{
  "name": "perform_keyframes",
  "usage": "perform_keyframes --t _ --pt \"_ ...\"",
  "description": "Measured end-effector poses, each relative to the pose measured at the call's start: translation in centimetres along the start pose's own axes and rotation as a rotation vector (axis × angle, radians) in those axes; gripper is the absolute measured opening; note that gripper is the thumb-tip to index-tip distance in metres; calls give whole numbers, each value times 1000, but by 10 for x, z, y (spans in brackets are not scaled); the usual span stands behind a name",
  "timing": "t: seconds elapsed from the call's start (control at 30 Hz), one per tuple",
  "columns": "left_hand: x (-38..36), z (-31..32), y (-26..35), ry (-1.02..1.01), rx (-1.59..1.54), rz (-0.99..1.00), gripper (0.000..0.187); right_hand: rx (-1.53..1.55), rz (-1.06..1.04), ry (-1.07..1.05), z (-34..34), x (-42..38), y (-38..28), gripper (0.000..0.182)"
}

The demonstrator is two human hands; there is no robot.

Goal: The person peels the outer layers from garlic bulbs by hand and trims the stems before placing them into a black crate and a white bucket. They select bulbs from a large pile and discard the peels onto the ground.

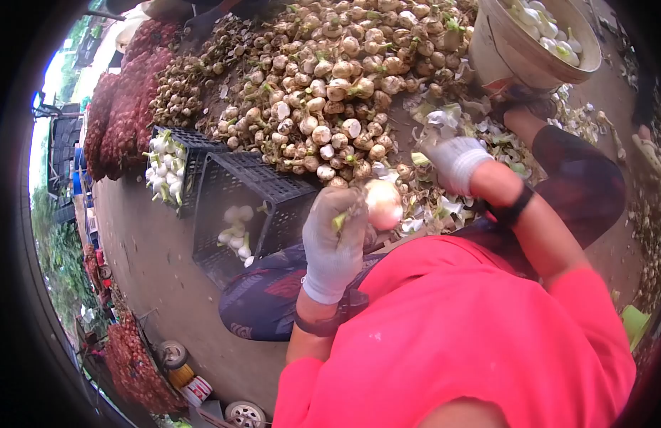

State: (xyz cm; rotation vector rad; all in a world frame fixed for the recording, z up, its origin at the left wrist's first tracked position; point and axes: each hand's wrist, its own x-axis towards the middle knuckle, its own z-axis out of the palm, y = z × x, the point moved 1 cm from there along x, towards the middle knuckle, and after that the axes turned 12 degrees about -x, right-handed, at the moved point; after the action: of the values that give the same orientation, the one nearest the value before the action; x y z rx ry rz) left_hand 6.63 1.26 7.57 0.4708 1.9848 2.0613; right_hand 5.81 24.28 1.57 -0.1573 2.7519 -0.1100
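Note:
My left hand (332,239), in a whitish work glove, is closed round the stem end of a pale onion (383,205). The bulb sticks out to the right of the fingers, and a bit of green stem shows at the palm. My right hand (450,162), also gloved, is raised to the upper right, apart from the onion. Its fingers are curled and blurred; what they hold cannot be made out. A yellow-green piece (420,159) shows beside its fingertips. In front of both hands spreads a big heap of unpeeled onions (337,78).
A black crate (273,187) lies left of my hand, with white peeled onions (235,232) in it. Another crate (202,148) holds more beside it. A tub (498,50) of peeled onions stands upper right. Peel scraps (448,118) litter the ground. Filled red net sacks (127,107) stand far left.

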Motion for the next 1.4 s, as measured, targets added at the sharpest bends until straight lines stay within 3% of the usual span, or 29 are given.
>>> perform_keyframes --t 0.07,0.1,0.17,0.23,0.3,0.57,0.63,0.7,0.77,0.83,0.93,0.97,1.03,1.17,1.3,1.4 --pt "2 0 -13 64 38 -21 13 191 -56 97 -21 -30 -15 26" --pt "8 4 -11 -10 249 137 19 359 -70 193 -31 -39 -22 27" --pt "13 17 -19 -84 551 418 26 682 -125 26 -49 -45 -38 25" --pt "11 25 -17 -109 598 375 29 248 -79 261 -34 -38 -52 23" --pt "12 25 -19 -152 807 372 30 256 -81 169 -26 -30 -57 21" --pt "12 6 -23 -206 748 145 21 263 -160 1 -15 -9 -57 19" --pt "11 2 -23 -168 701 118 19 235 -172 74 -13 -6 -50 20" --pt "11 -4 -25 -105 570 173 17 212 -70 107 -8 0 -43 19" --pt "8 -7 -20 -65 482 104 13 236 27 166 -6 5 -28 20" --pt "7 -11 -22 70 446 49 12 424 37 105 -10 4 -27 24" --pt "11 -5 -29 23 550 175 14 500 -163 71 -30 -18 -52 30" --pt "13 1 -31 5 597 219 16 397 -128 -41 -33 -17 -61 27" --pt "13 11 -29 -60 729 238 21 291 -93 74 -16 -9 -71 21" --pt "13 13 -33 -119 856 137 26 215 -100 68 -3 0 -72 18" --pt "11 1 -28 -245 801 172 24 167 -100 -28 -13 8 -54 21" --pt "3 -10 -17 -292 410 86 24 143 5 94 5 19 -35 18"
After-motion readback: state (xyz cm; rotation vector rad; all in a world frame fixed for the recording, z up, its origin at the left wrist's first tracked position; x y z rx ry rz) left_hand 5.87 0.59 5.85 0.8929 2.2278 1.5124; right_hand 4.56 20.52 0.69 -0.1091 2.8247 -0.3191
